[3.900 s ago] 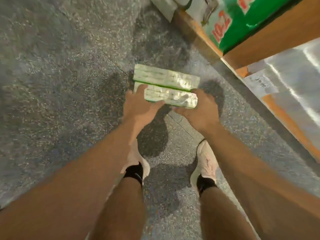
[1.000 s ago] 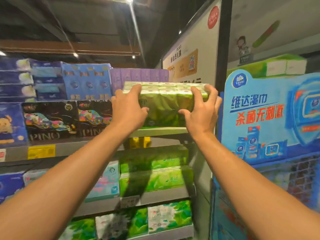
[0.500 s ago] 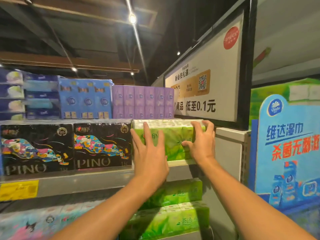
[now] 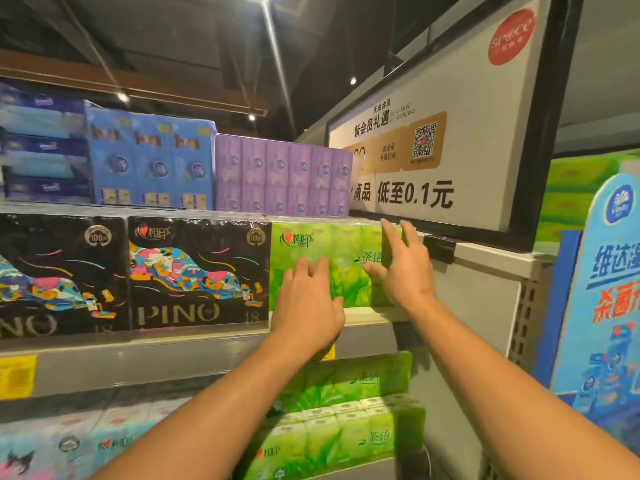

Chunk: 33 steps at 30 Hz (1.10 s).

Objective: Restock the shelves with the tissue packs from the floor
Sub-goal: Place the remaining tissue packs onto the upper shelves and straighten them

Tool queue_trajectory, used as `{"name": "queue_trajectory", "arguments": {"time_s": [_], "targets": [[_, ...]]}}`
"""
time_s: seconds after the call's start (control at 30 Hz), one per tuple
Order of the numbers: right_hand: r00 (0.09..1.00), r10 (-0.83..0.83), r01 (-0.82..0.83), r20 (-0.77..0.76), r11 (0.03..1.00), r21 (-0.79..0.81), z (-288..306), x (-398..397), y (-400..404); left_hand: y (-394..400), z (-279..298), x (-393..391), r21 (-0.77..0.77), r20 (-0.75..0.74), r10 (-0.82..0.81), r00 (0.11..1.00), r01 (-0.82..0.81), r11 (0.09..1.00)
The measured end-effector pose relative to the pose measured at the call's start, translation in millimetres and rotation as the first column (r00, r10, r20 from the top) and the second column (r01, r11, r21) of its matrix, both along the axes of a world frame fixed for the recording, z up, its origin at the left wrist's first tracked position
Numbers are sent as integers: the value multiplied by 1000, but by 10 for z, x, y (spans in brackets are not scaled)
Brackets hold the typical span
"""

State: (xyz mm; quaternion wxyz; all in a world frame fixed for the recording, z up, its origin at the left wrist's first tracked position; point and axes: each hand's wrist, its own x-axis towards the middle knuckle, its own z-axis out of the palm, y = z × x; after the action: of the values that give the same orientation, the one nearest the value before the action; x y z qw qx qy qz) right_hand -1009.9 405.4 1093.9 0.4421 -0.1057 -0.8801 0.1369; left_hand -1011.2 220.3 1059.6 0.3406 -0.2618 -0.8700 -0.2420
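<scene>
A green tissue pack (image 4: 329, 251) stands on the upper shelf (image 4: 194, 348), at its right end next to a black PINO pack (image 4: 199, 271). My left hand (image 4: 308, 306) lies flat against the lower front of the green pack with straight fingers. My right hand (image 4: 403, 268) presses on its right front, fingers spread and straight, fingertips reaching the pack's top edge. Neither hand curls round the pack.
Purple packs (image 4: 282, 176) and blue packs (image 4: 150, 161) are stacked above. More green packs (image 4: 346, 434) fill the shelves below. A white promo sign (image 4: 446, 133) hangs on the right, over a grey end panel (image 4: 474, 306). A blue cardboard display (image 4: 602, 306) stands at far right.
The green pack came from the floor up onto the shelf. Over the last second my hands went from gripping it in the air to pressing flat on its front.
</scene>
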Motion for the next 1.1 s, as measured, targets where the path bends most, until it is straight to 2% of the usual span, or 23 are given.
{"name": "queue_trajectory", "arguments": {"time_s": [0.27, 0.37, 0.5, 0.6, 0.67, 0.73, 0.87, 0.97, 1.1], "targets": [[999, 23, -21, 45, 999, -28, -79, 84, -18, -1, -21, -37, 31, 23, 7, 1000, -7, 999], [1000, -2, 1, -25, 999, -40, -174, 334, -107, -15, -40, -33, 37, -17, -28, 999, 28, 999], [976, 57, -95, -209, 979, -180, -534, 1063, -348, -51, -88, 46, 114, -160, -170, 972, 190, 975], [976, 30, -92, -216, 954, -286, -1042, 1673, -491, 76, -171, 365, 228, -190, -312, 931, 351, 908], [985, -8, -64, -171, 909, -413, -1409, 2055, -541, 285, -304, 712, 233, -125, -493, 861, 508, 829], [987, -87, 7, -132, 859, -512, -1681, 2449, -566, 502, -491, 1078, 251, -44, -656, 753, 644, 723], [949, -303, 194, -85, 777, -599, -1962, 3407, -556, 850, -1018, 1797, 276, 107, -838, 535, 794, 542], [866, -496, 358, -62, 701, -617, -2054, 4264, -600, 1057, -1420, 2466, 284, 241, -907, 345, 869, 405], [689, -723, 525, -49, 545, -654, -2194, 5473, -778, 1205, -1733, 3628, 249, 340, -933, 118, 945, 210]]}}
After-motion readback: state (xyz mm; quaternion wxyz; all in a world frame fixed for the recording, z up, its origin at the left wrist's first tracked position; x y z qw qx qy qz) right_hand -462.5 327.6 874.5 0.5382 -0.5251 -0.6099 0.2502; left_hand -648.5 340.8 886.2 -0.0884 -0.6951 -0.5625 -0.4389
